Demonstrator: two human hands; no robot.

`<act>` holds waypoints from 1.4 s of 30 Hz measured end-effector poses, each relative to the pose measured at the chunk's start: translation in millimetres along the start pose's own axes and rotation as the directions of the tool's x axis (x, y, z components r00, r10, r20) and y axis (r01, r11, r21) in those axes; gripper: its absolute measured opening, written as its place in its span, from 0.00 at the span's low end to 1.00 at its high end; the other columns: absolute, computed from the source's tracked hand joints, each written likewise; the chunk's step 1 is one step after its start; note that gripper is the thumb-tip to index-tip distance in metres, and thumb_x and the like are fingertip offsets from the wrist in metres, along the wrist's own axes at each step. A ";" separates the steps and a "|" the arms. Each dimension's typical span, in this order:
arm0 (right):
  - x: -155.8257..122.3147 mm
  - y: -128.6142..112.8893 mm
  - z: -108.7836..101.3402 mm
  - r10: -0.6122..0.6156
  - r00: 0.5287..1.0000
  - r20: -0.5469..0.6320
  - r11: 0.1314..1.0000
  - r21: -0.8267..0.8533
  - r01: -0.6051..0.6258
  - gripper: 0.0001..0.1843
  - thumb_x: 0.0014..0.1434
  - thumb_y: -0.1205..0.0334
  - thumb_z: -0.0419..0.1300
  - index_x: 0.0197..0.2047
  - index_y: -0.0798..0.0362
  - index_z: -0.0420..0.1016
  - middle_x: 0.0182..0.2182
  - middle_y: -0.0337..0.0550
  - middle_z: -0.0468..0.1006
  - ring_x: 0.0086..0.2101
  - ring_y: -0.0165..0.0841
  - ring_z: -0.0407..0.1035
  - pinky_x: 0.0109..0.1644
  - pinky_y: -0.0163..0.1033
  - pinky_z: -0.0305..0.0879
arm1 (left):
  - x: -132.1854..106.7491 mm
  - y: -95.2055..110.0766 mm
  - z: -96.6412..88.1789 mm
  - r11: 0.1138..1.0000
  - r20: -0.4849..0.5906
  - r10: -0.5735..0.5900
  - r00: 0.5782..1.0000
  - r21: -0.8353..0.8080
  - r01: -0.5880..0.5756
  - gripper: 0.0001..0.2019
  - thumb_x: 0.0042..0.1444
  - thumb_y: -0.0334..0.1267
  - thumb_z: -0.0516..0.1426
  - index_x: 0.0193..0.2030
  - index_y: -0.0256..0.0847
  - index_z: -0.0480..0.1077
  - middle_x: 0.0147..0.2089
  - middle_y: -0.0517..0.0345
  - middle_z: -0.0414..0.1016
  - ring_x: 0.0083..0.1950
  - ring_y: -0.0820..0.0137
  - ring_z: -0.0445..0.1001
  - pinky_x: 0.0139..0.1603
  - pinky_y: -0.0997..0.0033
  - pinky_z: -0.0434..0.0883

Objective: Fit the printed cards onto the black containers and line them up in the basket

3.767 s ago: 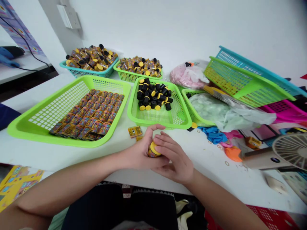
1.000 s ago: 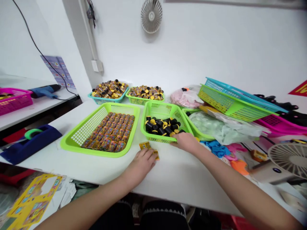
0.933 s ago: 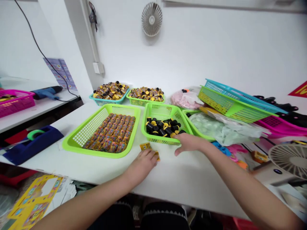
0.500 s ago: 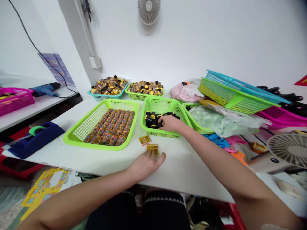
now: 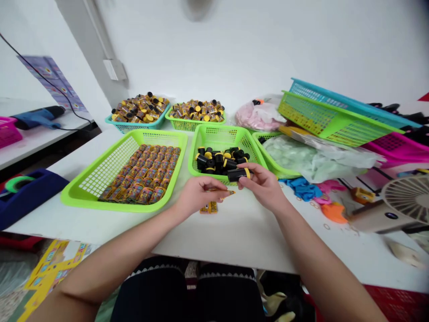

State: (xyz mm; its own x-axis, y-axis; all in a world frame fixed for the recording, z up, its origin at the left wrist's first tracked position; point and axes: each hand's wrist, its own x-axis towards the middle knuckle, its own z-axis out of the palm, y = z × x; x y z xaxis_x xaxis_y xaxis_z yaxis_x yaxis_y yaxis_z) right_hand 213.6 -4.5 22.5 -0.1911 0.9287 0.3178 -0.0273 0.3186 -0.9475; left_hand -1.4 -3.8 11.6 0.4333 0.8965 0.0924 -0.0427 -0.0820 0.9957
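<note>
Between the thumb and fingers of my right hand (image 5: 263,184) is a small black cylinder (image 5: 237,175) with a yellow ring, held sideways above the basket's near rim. My left hand (image 5: 201,197) pinches a small yellow printed piece (image 5: 228,193), seen nearly edge-on, beside the cylinder but apart from it. Another yellow printed piece (image 5: 209,207) lies flat on the table below my left hand. Behind my hands, a green basket (image 5: 214,132) holds loose black cylinders with yellow rings (image 5: 219,160). To the left, a larger green basket (image 5: 78,202) contains rows of wrapped cylinders (image 5: 147,172).
Two baskets heaped with wrapped cylinders (image 5: 140,107) stand by the wall. On the right are stacked baskets (image 5: 321,114), a pale green plastic bag (image 5: 298,158) and a fan (image 5: 407,197). A blue tape dispenser (image 5: 36,192) sits at the left edge.
My right hand has come out of the basket with a black cylinder. My left hand has lifted a yellow printed piece off the table, and the two hands are closer together.
</note>
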 end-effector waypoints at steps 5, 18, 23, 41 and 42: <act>-2.9 11.3 -6.6 0.050 0.999 -0.018 0.993 0.106 -0.047 0.18 0.55 0.53 0.70 0.47 0.48 0.77 0.31 0.36 0.79 0.25 0.26 0.72 0.32 0.36 0.74 | -2.8 -25.8 -2.6 0.998 0.054 -0.032 0.998 0.053 0.029 0.29 0.56 0.44 0.64 0.63 0.42 0.65 0.35 0.58 0.82 0.32 0.73 0.76 0.35 0.73 0.74; -10.8 8.7 -3.2 0.120 0.988 0.096 0.992 0.033 -0.124 0.17 0.57 0.52 0.69 0.49 0.46 0.81 0.33 0.39 0.81 0.27 0.28 0.75 0.31 0.36 0.75 | -10.3 -24.2 -5.0 0.938 0.100 0.134 0.986 0.309 -0.159 0.37 0.59 0.29 0.53 0.73 0.42 0.42 0.36 0.57 0.83 0.34 0.72 0.80 0.41 0.71 0.74; -10.3 3.5 -3.7 0.133 0.985 0.113 0.989 -0.086 -0.124 0.15 0.57 0.55 0.69 0.48 0.48 0.81 0.29 0.39 0.80 0.24 0.27 0.73 0.30 0.36 0.74 | -11.5 -20.1 -7.9 0.909 0.097 0.161 0.982 0.373 -0.185 0.38 0.59 0.28 0.54 0.73 0.43 0.44 0.37 0.57 0.83 0.37 0.69 0.82 0.43 0.69 0.75; -17.8 18.4 27.6 -0.044 0.997 0.056 0.993 -0.109 0.050 0.20 0.49 0.53 0.73 0.44 0.47 0.76 0.39 0.42 0.81 0.40 0.34 0.78 0.44 0.41 0.77 | -11.3 -21.5 -0.1 0.992 0.029 0.124 0.992 -0.032 -0.123 0.52 0.51 0.37 0.69 0.73 0.48 0.38 0.42 0.53 0.82 0.36 0.68 0.81 0.43 0.63 0.79; -18.9 19.7 28.3 -0.091 0.995 0.038 0.987 -0.133 0.096 0.16 0.51 0.53 0.72 0.41 0.47 0.75 0.39 0.43 0.81 0.41 0.35 0.78 0.46 0.42 0.76 | -12.3 -20.2 0.3 0.994 0.023 0.106 0.994 -0.030 -0.105 0.52 0.51 0.38 0.69 0.73 0.48 0.38 0.41 0.53 0.82 0.34 0.69 0.80 0.41 0.65 0.79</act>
State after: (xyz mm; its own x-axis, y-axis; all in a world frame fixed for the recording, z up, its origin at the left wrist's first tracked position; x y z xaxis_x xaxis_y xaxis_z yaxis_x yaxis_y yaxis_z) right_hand 188.9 -21.1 -3.2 -0.2246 0.8879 0.4015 0.0853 0.4283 -0.8996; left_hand -5.7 -13.4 -9.7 0.4466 0.8728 0.1972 -0.1148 -0.1626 0.9800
